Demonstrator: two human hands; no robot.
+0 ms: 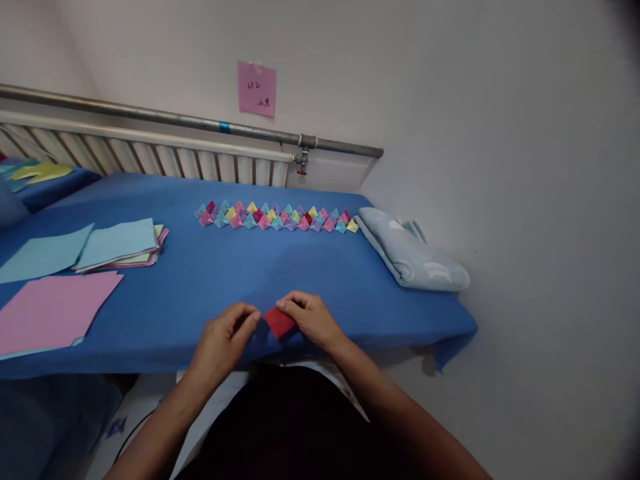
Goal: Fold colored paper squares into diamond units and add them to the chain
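A small folded piece of red paper [278,321] lies at the near edge of the blue-covered table [210,267]. My right hand [311,318] presses on its right side with the fingers curled over it. My left hand [226,339] sits just to the left of the paper, fingers bent and pinched toward its left corner. Farther back, a long double row of several small folded paper shapes [277,217] in pink, teal, yellow and purple runs across the table.
Pink paper sheets [50,310] and light blue sheets [45,253] lie at the left, beside a stack of mixed coloured sheets [123,245]. A folded pale blue cloth [413,257] rests at the right end. A radiator [150,157] and a pink wall note [257,88] are behind.
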